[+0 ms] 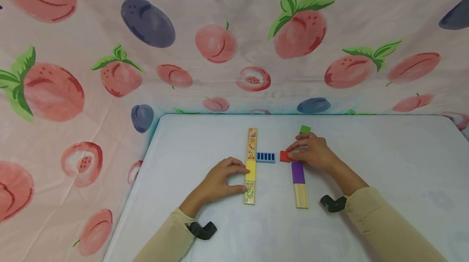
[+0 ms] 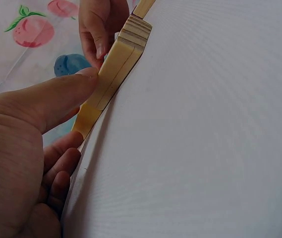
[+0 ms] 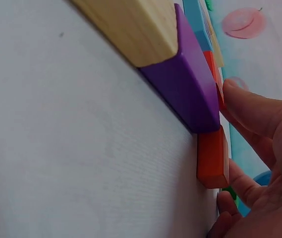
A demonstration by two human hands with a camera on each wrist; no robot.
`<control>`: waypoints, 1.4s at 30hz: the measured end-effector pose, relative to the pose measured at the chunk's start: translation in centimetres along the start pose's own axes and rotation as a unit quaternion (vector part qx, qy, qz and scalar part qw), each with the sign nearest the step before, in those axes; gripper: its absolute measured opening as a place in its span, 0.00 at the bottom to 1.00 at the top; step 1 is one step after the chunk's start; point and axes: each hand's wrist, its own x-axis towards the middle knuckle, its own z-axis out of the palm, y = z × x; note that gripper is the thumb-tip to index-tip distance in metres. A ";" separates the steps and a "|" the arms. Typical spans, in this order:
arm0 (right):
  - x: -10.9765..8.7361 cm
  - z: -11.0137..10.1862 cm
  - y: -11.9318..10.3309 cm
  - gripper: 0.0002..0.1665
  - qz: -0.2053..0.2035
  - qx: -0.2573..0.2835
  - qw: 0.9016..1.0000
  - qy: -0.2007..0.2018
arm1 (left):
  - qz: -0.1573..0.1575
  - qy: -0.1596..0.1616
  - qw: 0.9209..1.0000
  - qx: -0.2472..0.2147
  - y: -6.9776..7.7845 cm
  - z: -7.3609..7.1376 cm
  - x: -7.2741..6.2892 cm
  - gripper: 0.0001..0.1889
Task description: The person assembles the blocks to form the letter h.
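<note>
In the head view, the left hand (image 1: 221,178) touches a column of flat wooden blocks from its left side. Its fingertips rest at a plain yellow block (image 1: 250,166), its thumb at a block with a green picture (image 1: 249,194). The right hand (image 1: 311,152) pinches the right end of a red block (image 1: 283,156) between thumb and forefinger. Under that hand, an orange block (image 3: 211,158) shows in the right wrist view, end to end with a purple block (image 1: 298,173). A plain wood-coloured block (image 1: 301,196) continues that column towards the person.
A blue block with dark bars (image 1: 265,157) lies against the left column, a gap left of the red block. Beyond the right hand is a green block (image 1: 305,129). The white table (image 1: 205,139) meets fruit-patterned cloth (image 1: 227,9). Black wrist devices (image 1: 203,230) hang below both sleeves.
</note>
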 end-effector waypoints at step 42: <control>-0.1 0.1 -0.8 0.09 -0.040 -0.054 0.998 0.008 | 0.004 0.005 1.000 -0.009 0.1 0.0 0.0 0.24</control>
